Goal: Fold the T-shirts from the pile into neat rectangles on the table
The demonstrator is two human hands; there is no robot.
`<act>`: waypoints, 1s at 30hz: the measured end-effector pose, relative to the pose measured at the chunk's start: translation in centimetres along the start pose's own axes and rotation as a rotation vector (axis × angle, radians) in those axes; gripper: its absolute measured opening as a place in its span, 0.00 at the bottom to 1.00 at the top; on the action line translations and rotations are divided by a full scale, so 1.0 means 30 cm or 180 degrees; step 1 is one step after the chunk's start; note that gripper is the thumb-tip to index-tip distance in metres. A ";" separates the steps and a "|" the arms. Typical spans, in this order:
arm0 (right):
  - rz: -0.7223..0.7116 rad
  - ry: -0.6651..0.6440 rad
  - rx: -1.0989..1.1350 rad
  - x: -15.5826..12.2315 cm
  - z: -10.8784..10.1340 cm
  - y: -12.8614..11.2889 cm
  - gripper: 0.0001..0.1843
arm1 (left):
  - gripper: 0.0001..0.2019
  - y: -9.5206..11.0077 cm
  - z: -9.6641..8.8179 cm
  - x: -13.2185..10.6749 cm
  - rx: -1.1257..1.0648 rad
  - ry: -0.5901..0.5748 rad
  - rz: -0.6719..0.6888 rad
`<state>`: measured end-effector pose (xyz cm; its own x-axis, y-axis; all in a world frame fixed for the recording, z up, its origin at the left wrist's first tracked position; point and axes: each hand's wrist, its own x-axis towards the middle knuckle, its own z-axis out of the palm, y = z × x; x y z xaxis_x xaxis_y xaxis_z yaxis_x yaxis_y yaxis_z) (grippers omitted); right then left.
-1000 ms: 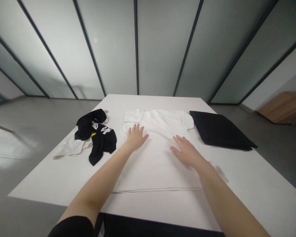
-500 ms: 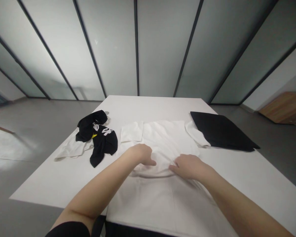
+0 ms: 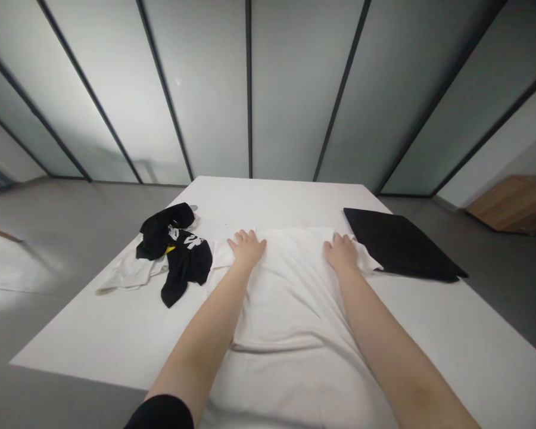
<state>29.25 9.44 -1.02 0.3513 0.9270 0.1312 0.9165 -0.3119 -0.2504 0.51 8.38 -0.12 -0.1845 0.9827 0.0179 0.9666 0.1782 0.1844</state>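
A white T-shirt [image 3: 290, 298] lies spread on the white table [image 3: 84, 322] in front of me, its lower part drawn toward the near edge with a fold ridge across the middle. My left hand [image 3: 246, 247] rests flat on the shirt's far left shoulder, fingers spread and open. My right hand [image 3: 340, 252] presses flat on the far right shoulder, fingers stretched out. Neither hand holds anything.
A crumpled black garment with white and yellow print [image 3: 176, 250] lies on a white cloth [image 3: 125, 274] at the left. A folded black garment [image 3: 399, 250] sits at the right. Frosted glass panels stand behind the table; a wooden cabinet [image 3: 513, 205] is far right.
Both hands had pinched the shirt's middle and pulled it toward me; now they have moved forward to the shoulders and lie flat and open. The shirt sits nearer the table's front edge.
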 end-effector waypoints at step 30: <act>-0.0048 0.0550 0.0706 0.085 -0.138 0.139 0.48 | 0.23 -0.316 -0.242 0.163 -0.2177 0.3042 -0.0018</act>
<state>34.75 9.64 2.24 0.3829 0.8760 0.2933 0.8643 -0.2277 -0.4484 -10.84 11.12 5.35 -0.5282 0.4923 0.6918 0.7221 -0.1682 0.6710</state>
